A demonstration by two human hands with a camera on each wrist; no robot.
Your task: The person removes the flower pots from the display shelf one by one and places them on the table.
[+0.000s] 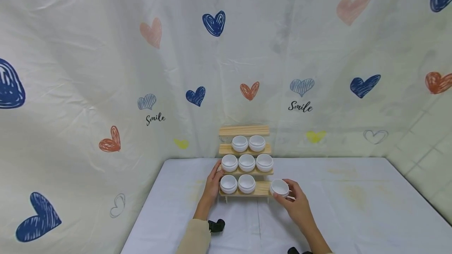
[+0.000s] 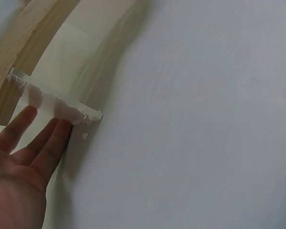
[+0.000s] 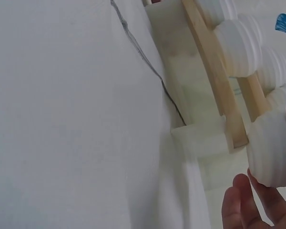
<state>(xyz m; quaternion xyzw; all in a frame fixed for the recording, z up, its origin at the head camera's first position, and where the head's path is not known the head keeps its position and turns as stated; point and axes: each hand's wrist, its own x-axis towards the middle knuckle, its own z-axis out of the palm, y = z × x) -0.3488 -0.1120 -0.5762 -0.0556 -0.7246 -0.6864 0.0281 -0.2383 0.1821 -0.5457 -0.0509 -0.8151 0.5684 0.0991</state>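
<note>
A small white ribbed bowl (image 1: 279, 187) is in my right hand (image 1: 296, 201), thumb at its front and fingers round its right side. It is at the right end of the bottom tier of a wooden stepped rack (image 1: 263, 188); whether it touches the wood is unclear. In the right wrist view the bowl (image 3: 272, 150) overlaps the shelf's end. My left hand (image 1: 212, 185) holds the rack's left side near the second tier. In the left wrist view several fingers (image 2: 50, 143) touch a translucent side support (image 2: 55, 100); the thumb is hidden there.
Two matching bowls (image 1: 246, 184) stand on the bottom tier, three (image 1: 246, 162) on the second and two (image 1: 240, 143) on the third. The top tier (image 1: 243, 130) is bare wood. A white cloth (image 1: 353, 214) covers the table, with a heart-printed curtain (image 1: 268, 50) behind.
</note>
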